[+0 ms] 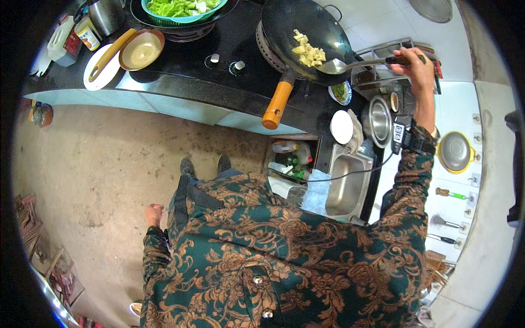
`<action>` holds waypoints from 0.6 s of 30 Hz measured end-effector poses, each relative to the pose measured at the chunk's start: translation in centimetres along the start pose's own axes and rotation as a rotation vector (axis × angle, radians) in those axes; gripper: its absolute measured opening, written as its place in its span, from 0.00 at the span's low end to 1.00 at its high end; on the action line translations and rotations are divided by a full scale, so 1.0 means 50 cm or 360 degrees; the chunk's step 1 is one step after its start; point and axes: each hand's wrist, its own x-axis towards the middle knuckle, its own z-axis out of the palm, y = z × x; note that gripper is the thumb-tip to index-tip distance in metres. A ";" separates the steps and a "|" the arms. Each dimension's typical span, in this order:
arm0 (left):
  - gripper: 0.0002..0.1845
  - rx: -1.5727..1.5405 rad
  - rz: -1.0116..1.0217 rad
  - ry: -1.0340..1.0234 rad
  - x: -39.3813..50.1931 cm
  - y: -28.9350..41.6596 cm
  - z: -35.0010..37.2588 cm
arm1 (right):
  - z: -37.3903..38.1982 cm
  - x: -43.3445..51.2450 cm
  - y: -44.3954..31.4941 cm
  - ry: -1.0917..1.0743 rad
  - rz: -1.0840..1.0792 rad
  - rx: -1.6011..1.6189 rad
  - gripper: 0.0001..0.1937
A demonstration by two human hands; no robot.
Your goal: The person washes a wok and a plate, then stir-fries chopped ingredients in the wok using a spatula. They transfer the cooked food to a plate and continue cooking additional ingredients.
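Observation:
My right hand [414,67] grips the black handle of a metal cooking spatula [334,67]. Its blade rests inside a dark wok [283,35], touching a heap of pale chopped pieces [307,52] that look like a cut vegetable. The wok sits on a gas burner [266,49], and its orange wooden handle [279,102] sticks out past the counter's front edge. My left hand [154,214] hangs by my side over the floor, away from the counter. Its fingers look curled, and I see nothing in them.
A teal basket of chopped greens [184,18] sits in a second pan. Left of it are a brown bowl [141,51], a white plate [92,80] and bottles [65,41]. To the right are a small dish [340,92], a white bowl [341,127], metal basins [380,119] and a sink [348,180].

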 end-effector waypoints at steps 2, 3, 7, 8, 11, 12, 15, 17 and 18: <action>0.07 0.0059 -0.0002 0.0017 0.009 -0.003 -0.002 | 0.057 0.015 0.033 0.0196 0.0041 0.0134 0.09; 0.07 0.0039 -0.0009 0.0024 0.015 -0.004 -0.003 | 0.083 0.025 0.051 0.0168 -0.0001 0.0258 0.08; 0.08 0.0060 0.0023 0.0135 0.027 -0.013 -0.024 | 0.116 0.057 0.061 -0.0154 -0.0417 0.0211 0.09; 0.08 0.0070 0.0007 0.0145 0.026 -0.017 -0.029 | 0.118 0.061 0.053 -0.0154 -0.0477 0.0163 0.09; 0.08 0.0158 -0.0018 0.0168 0.021 -0.030 -0.037 | 0.141 0.065 0.033 -0.0036 -0.0547 0.0365 0.08; 0.08 0.0224 -0.0019 0.0180 0.018 -0.035 -0.035 | 0.162 0.062 0.037 0.0027 -0.0528 0.0504 0.08; 0.08 0.0188 -0.0078 0.0135 0.012 -0.049 -0.022 | 0.202 0.048 0.068 0.0222 -0.0241 0.0703 0.08; 0.08 0.0116 -0.0119 0.0099 0.010 -0.060 -0.010 | 0.181 0.036 0.084 0.0153 -0.0229 0.0593 0.08; 0.08 0.0114 -0.0125 0.0078 0.012 -0.066 -0.007 | 0.165 0.035 0.087 0.0113 -0.0254 0.0531 0.08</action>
